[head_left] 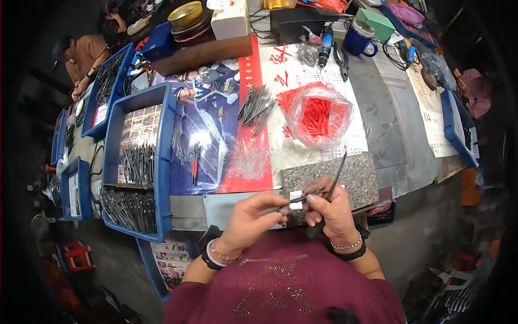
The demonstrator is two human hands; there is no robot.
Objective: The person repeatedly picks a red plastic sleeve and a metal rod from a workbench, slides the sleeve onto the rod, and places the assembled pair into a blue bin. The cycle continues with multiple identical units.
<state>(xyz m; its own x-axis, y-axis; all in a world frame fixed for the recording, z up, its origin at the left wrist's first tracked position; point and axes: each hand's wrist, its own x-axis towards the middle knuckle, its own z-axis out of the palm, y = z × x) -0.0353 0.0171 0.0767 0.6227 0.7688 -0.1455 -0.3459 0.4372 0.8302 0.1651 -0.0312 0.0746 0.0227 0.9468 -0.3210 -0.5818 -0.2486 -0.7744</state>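
Observation:
In front of my chest, above the near table edge, my left hand pinches a thin dark piece that reaches toward the other hand. My right hand is closed round a slim dark metal rod, its tip slanting up and away. The inner ends of both pieces meet near my right fingers, partly hidden there. Just beyond lies a speckled granite slab. Behind it is an open clear bag of small red sticks. Loose dark metal pieces are heaped left of the bag.
A blue tray full of dark metal pieces stands at my left. Two dark pieces with red parts lie on the blue poster. Farther back are a blue rotary tool, pliers and a blue mug. People sit beyond both sides.

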